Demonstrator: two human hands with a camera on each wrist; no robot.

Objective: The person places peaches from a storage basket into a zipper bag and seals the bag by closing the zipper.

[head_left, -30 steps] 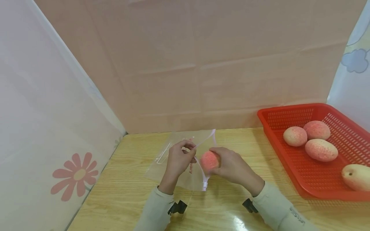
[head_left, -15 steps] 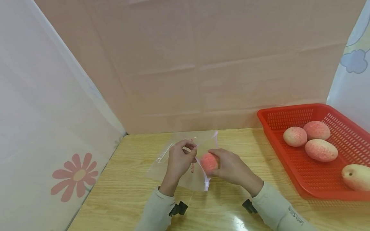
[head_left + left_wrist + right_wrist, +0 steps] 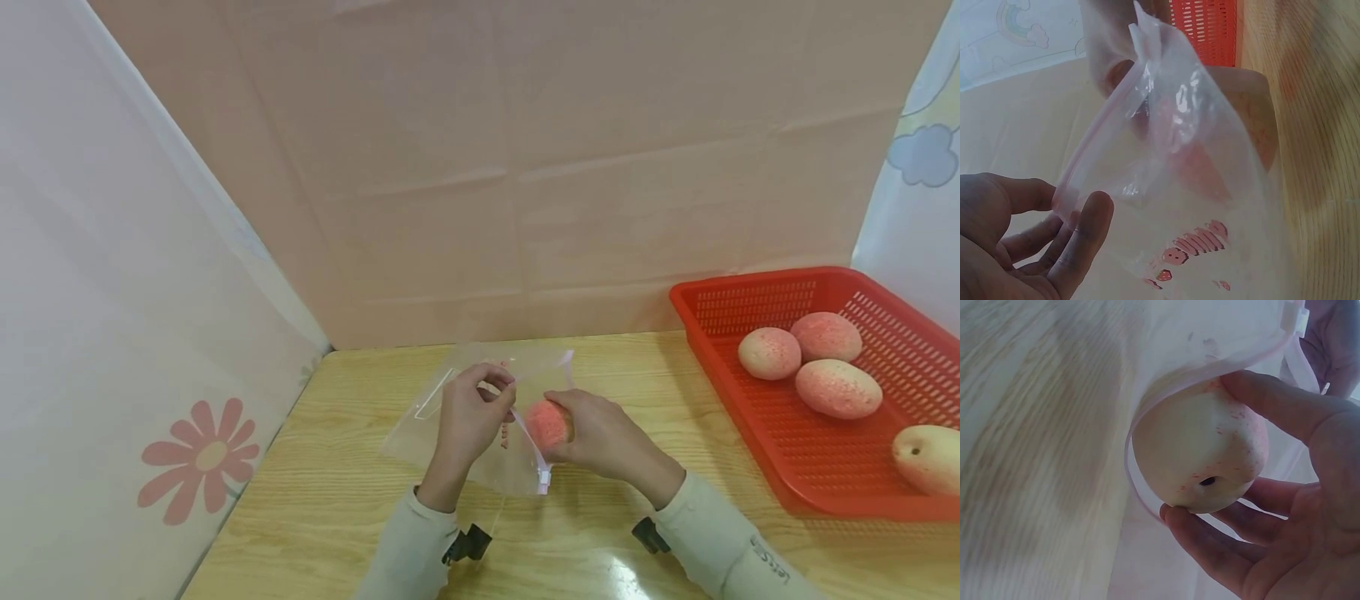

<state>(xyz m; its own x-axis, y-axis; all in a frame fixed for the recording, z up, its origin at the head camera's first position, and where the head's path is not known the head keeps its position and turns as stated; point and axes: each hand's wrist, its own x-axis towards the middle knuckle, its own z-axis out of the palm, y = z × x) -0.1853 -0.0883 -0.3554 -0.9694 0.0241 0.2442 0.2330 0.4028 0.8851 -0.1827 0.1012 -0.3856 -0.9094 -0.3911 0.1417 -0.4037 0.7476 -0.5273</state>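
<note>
My left hand [image 3: 471,417] pinches the pink rim of a clear zip bag [image 3: 1204,212] between thumb and fingers. The bag has a red printed strawberry motif, and its mouth faces right with a white slider [image 3: 544,478] at the near corner. My right hand [image 3: 600,433] grips a pink and cream peach [image 3: 1197,450] at that mouth. In the right wrist view the pink rim curves round the peach, whose far side is inside the bag. A small dark stem hole shows on its near end. Through the film in the left wrist view the peach appears blurred.
A red plastic basket [image 3: 787,492] stands on the right of the wooden table [image 3: 300,517]. Several peaches [image 3: 838,389] lie in it. A tan cloth wall [image 3: 600,192] rises behind, and a flower-printed white sheet [image 3: 75,333] borders the left.
The bag's mouth has shifted slightly right around the peach, and the left hand has moved a little right with it. The right hand stays nearly in place, still gripping the peach.
</note>
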